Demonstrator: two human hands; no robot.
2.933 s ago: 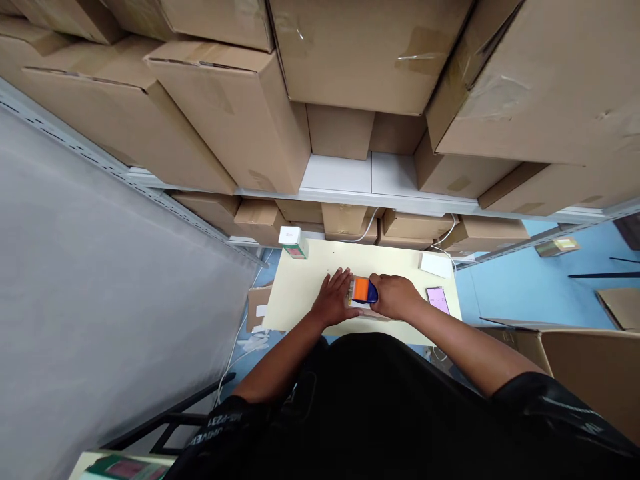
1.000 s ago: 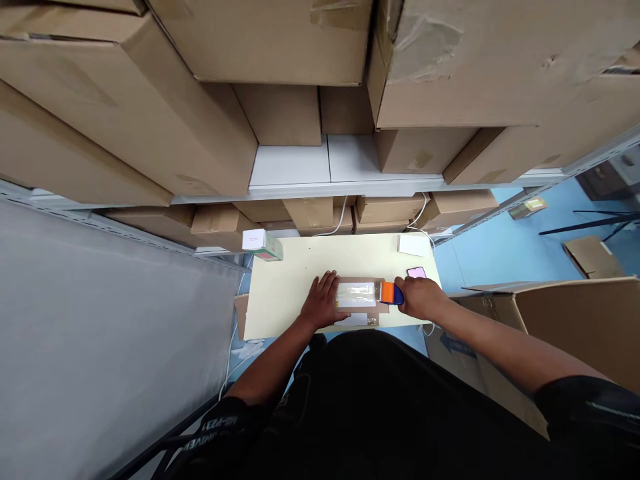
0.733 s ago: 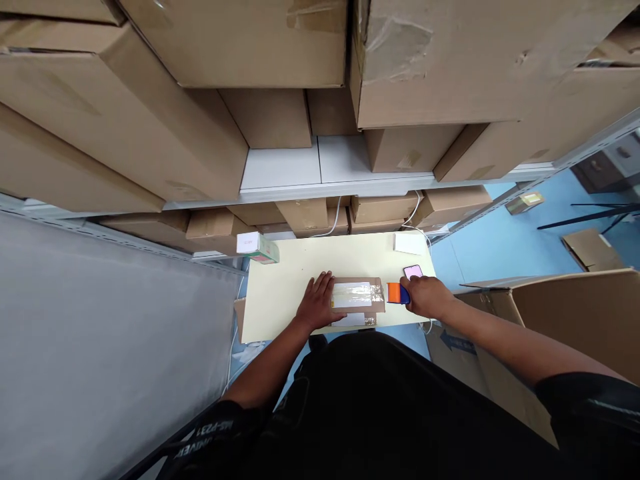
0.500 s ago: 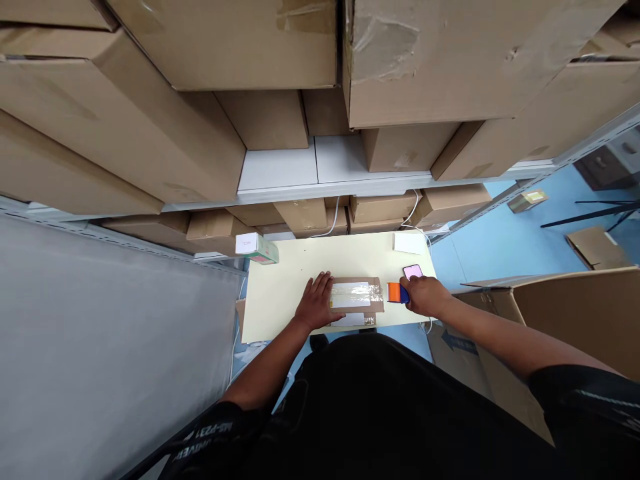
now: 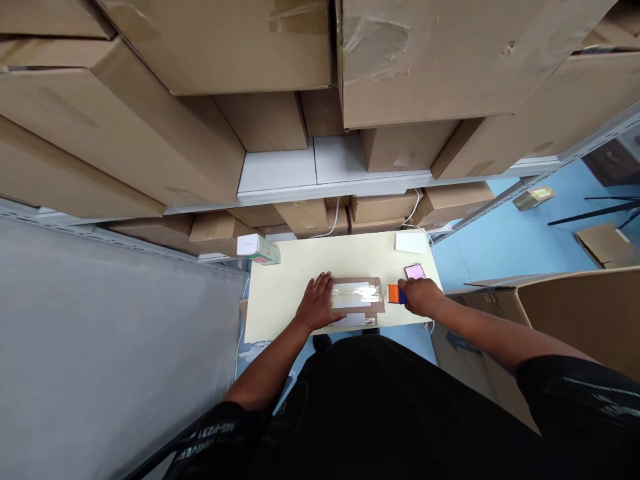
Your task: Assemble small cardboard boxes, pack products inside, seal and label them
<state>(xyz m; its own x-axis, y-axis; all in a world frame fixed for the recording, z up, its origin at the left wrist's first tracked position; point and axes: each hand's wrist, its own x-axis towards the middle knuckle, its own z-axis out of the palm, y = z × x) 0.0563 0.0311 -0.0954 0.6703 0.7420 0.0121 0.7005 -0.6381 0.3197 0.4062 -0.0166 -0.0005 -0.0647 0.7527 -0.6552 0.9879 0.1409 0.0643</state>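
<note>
A small cardboard box point(image 5: 357, 309) lies flat on the pale table, with a white label and shiny clear tape along its top. My left hand point(image 5: 316, 303) grips its left end, fingers near the far corner and thumb along the near side. Just off the right end, my right hand point(image 5: 420, 297) is closed around an orange-and-blue tape dispenser point(image 5: 395, 294). The dispenser's orange front faces the box across a small gap. A second labelled, taped surface point(image 5: 353, 320) shows along the near side; whether it is a separate box I cannot tell.
A phone point(image 5: 415, 271) lies beyond my right hand. A white-and-green carton point(image 5: 259, 249) stands at the table's far left corner, a white flat item point(image 5: 411, 243) at the far right. Shelves point(image 5: 280, 193) with cardboard boxes rise behind; a large open carton point(image 5: 575, 307) stands to the right.
The view has shifted slightly. My left hand stays on the box, and my right hand keeps the tape dispenser in nearly the same place beside its right end.
</note>
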